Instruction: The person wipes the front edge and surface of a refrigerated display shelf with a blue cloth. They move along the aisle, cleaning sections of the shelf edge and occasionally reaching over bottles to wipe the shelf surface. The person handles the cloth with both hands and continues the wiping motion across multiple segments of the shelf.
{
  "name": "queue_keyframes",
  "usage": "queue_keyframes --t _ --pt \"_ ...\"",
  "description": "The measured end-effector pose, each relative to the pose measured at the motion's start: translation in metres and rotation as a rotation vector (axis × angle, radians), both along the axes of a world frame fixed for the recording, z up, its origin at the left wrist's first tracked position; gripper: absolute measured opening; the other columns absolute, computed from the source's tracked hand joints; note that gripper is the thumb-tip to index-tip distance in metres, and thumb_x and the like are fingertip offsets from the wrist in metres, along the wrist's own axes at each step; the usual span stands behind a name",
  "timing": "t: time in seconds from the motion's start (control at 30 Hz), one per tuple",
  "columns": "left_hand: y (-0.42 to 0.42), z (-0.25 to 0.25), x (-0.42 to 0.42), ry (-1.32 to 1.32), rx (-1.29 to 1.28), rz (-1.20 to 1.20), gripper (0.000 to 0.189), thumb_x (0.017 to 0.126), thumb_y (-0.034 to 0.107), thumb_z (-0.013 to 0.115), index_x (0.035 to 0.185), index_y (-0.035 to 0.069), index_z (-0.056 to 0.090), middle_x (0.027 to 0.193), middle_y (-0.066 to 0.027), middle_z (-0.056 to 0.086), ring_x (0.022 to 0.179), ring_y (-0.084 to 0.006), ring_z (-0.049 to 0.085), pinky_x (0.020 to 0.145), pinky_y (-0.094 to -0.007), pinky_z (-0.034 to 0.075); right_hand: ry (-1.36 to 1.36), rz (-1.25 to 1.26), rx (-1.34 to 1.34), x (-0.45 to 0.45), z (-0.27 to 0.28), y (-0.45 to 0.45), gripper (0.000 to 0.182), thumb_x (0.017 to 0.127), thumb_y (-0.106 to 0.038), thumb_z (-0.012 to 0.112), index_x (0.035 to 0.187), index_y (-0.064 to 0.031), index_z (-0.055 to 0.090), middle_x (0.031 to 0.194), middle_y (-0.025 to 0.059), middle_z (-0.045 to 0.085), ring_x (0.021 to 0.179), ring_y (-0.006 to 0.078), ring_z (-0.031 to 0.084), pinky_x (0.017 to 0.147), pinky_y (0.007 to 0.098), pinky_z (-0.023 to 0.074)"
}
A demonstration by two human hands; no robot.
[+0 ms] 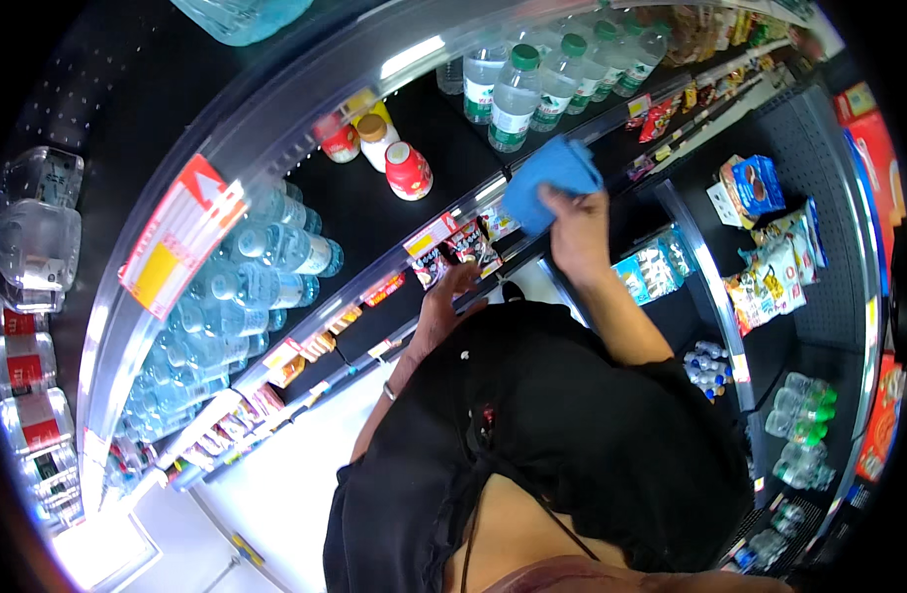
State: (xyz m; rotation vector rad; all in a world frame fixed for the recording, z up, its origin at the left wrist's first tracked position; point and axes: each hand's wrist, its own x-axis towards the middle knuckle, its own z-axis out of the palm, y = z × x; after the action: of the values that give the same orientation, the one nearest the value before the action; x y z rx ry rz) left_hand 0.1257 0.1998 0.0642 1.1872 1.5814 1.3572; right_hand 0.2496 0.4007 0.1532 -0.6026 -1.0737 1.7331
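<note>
My right hand point(579, 233) grips a folded blue cloth point(546, 181) at the front edge of a black shelf. Close behind the cloth stand several clear water bottles point(514, 104) with green caps. My left hand point(447, 296) is at the lower shelf's front, its fingers apart beside black and red snack packets point(474, 244); whether it touches them is unclear. A red and yellow price tag point(431, 233) sits on the rail just above that hand. Farther back on the shelf are a red bottle point(409, 172) and a white bottle with a tan cap point(377, 137).
Many pale blue water bottles point(257, 285) fill the left part of the shelf. A large price card point(180, 237) hangs at the curved upper rail. To the right, another shelf unit holds snack bags point(768, 293), a blue box point(757, 185) and green-capped bottles point(802, 408).
</note>
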Motion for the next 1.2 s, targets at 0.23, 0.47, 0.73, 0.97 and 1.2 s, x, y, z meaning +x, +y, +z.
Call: queue_keyframes --t 0.23,0.47,0.73,0.97,1.2 --pt "0.058 0.014 0.012 -0.393 -0.203 0.137 0.052 0.093 0.023 0.076 0.129 -0.006 0.053 0.108 -0.0104 0.065 0.098 -0.0144 0.060 0.083 -0.0312 0.051 -0.061 0.392 -0.619 0.007 -0.066 -0.018 0.043 0.082 -0.001 0.073 0.123 -0.0063 0.060 0.112 0.0078 0.067 0.109 0.0236 0.065 0.101 0.0409 0.0485" --pt "0.064 -0.023 0.015 -0.279 -0.229 0.368 0.031 0.091 0.015 0.074 0.115 -0.003 0.065 0.095 -0.0070 0.068 0.089 -0.0107 0.062 0.078 -0.0299 0.052 -0.226 0.388 -0.546 0.017 -0.091 0.010 0.037 0.089 -0.011 0.073 0.123 -0.0043 0.060 0.111 0.0079 0.067 0.107 0.0208 0.065 0.097 0.0352 0.0490" --pt "0.066 -0.024 0.013 -0.945 -0.092 0.563 0.029 0.100 0.012 0.062 0.128 0.004 0.059 0.117 -0.0047 0.063 0.102 -0.0193 0.062 0.089 -0.0347 0.053 -0.306 0.410 -0.435 0.008 -0.131 0.019 0.022 0.093 -0.017 0.073 0.112 -0.0096 0.064 0.088 -0.0033 0.065 0.071 0.0063 0.058 0.063 0.0209 0.0464" --pt "0.062 -0.052 0.012 -0.353 -0.205 0.461 0.024 0.100 0.008 0.061 0.123 0.004 0.057 0.108 -0.0044 0.060 0.100 -0.0156 0.056 0.085 -0.0329 0.051 -0.168 0.380 -0.498 -0.003 -0.135 0.023 0.017 0.095 -0.013 0.072 0.109 -0.0113 0.064 0.088 -0.0024 0.065 0.076 0.0084 0.065 0.070 0.0245 0.0573" --pt "0.089 -0.053 0.017 -1.210 0.041 0.577 0.011 0.096 0.007 0.066 0.105 0.006 0.060 0.097 -0.0042 0.062 0.087 -0.0155 0.058 0.076 -0.0300 0.048 -0.130 0.410 -0.552 -0.012 -0.149 0.037 0.025 0.093 -0.018 0.075 0.110 -0.0065 0.060 0.088 0.0016 0.065 0.075 0.0116 0.067 0.070 0.0268 0.0597"
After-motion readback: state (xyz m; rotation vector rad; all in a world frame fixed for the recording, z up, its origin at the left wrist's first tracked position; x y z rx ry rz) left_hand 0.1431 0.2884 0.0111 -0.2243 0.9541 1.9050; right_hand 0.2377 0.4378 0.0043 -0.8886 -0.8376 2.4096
